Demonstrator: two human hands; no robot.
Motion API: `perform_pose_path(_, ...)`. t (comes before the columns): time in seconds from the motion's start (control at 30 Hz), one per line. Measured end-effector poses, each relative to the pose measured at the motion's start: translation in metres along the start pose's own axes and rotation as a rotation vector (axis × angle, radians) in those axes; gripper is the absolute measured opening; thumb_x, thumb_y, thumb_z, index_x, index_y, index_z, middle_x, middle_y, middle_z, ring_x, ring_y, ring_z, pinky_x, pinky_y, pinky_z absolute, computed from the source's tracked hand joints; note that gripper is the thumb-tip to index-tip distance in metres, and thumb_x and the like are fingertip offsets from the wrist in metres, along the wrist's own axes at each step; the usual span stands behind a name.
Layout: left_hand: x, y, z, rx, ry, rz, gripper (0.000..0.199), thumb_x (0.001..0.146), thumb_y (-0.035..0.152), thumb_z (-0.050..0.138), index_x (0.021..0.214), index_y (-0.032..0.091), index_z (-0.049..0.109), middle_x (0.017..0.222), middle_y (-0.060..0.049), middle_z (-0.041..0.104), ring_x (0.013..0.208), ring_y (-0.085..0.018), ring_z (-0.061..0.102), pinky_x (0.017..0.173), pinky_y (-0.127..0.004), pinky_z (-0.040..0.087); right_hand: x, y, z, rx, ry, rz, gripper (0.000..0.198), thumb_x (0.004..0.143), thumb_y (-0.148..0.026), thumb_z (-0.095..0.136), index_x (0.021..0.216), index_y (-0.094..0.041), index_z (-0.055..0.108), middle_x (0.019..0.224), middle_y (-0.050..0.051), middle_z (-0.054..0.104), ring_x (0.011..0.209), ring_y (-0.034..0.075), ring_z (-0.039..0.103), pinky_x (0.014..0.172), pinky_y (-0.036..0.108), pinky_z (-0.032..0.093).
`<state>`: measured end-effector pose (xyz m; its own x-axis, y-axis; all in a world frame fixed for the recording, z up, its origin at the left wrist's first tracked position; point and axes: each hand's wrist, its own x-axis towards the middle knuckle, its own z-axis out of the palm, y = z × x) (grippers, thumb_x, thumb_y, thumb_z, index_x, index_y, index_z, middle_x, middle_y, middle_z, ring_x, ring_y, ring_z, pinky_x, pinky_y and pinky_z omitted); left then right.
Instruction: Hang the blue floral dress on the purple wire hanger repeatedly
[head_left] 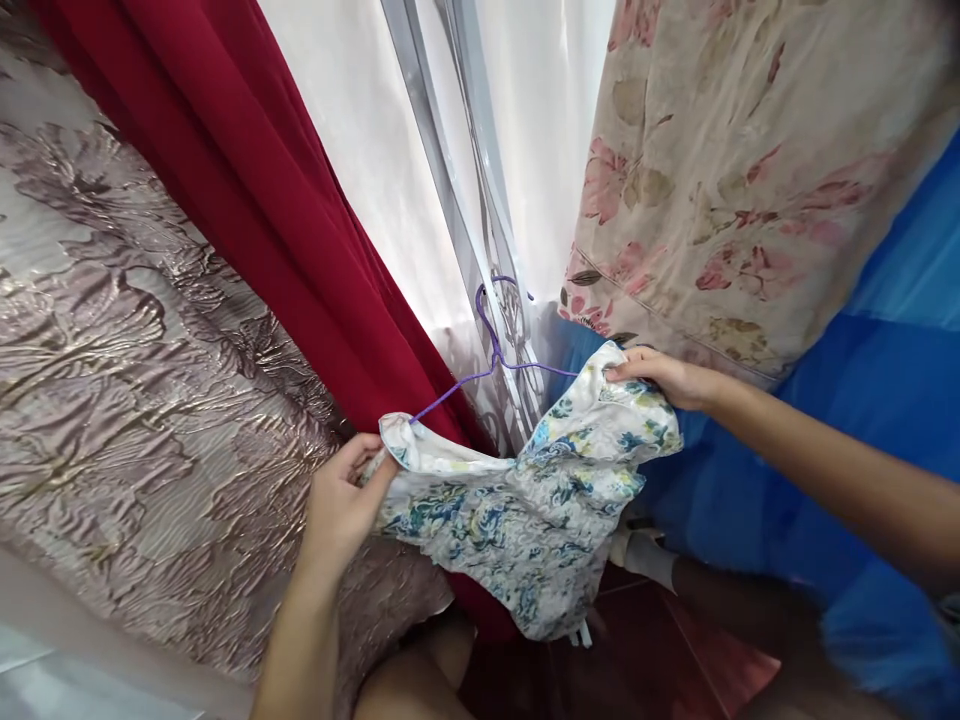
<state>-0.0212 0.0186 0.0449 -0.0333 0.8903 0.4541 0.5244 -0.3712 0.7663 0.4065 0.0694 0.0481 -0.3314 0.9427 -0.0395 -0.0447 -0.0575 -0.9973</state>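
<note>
A white blouse (517, 520) with a blue, green and yellow floral print hangs on a thin purple hanger (495, 345). Its V-shaped neckline faces up, and the hanger's arms run into both shoulders. My left hand (356, 490) pinches the blouse at the left shoulder, thumb on the front. At the opposite shoulder, my right hand (656, 375) grips the fabric between thumb and fingers. The hanger's hook stands above the neckline in front of grey straps; whether it hangs on anything, I cannot tell.
Mauve textured fabric (165, 400) and a red cloth (292, 240) hang at left. Grey straps (457, 170) hang before white cloth (360, 110). A pink-flowered beige cloth (720, 200) and blue fabric (885, 340) are at right. Below, legs and a foot show above dark red floor tiles (660, 650).
</note>
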Motion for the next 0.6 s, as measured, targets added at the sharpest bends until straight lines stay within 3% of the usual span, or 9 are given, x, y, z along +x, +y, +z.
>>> perform_pose_path(0.17, -0.01, 0.021, -0.008, 0.049, 0.05, 0.016, 0.022, 0.075, 0.035, 0.071, 0.089, 0.018, 0.07, 0.078, -0.001, 0.07, 0.074, -0.018, 0.065, 0.064, -0.022, 0.05, -0.012, -0.036, -0.001, -0.007, -0.039, 0.043, 0.026, 0.066, -0.031, 0.087, 0.081, -0.011, 0.077, 0.077, 0.01, 0.079, 0.062, 0.02, 0.072, 0.059, 0.025, 0.058)
perform_pose_path(0.27, -0.013, 0.025, -0.014, 0.091, 0.102, 0.009, 0.025, 0.074, 0.035, 0.07, 0.093, 0.018, 0.072, 0.079, -0.001, 0.072, 0.073, -0.019, 0.066, 0.063, -0.022, 0.051, -0.017, -0.054, 0.011, 0.048, -0.095, 0.088, 0.024, 0.069, -0.027, 0.085, 0.084, -0.011, 0.077, 0.078, 0.01, 0.079, 0.064, 0.021, 0.073, 0.061, 0.027, 0.059)
perform_pose_path(0.43, -0.024, -0.01, -0.013, 0.195, 0.193, -0.017, 0.037, 0.078, 0.046, 0.061, 0.096, 0.015, 0.072, 0.087, -0.005, 0.073, 0.078, -0.022, 0.065, 0.068, -0.026, 0.052, -0.023, -0.051, 0.04, 0.162, -0.181, 0.128, 0.018, 0.072, -0.024, 0.081, 0.084, -0.011, 0.076, 0.073, 0.007, 0.077, 0.068, 0.021, 0.074, 0.069, 0.028, 0.06)
perform_pose_path(0.6, -0.021, -0.033, -0.006, 0.139, 0.299, -0.061, 0.045, 0.081, 0.051, 0.057, 0.103, 0.013, 0.069, 0.084, -0.006, 0.071, 0.073, -0.02, 0.063, 0.063, -0.026, 0.05, -0.009, -0.045, 0.049, 0.198, -0.172, 0.01, 0.016, 0.073, -0.025, 0.081, 0.079, -0.011, 0.076, 0.069, 0.003, 0.074, 0.065, 0.015, 0.072, 0.071, 0.024, 0.058)
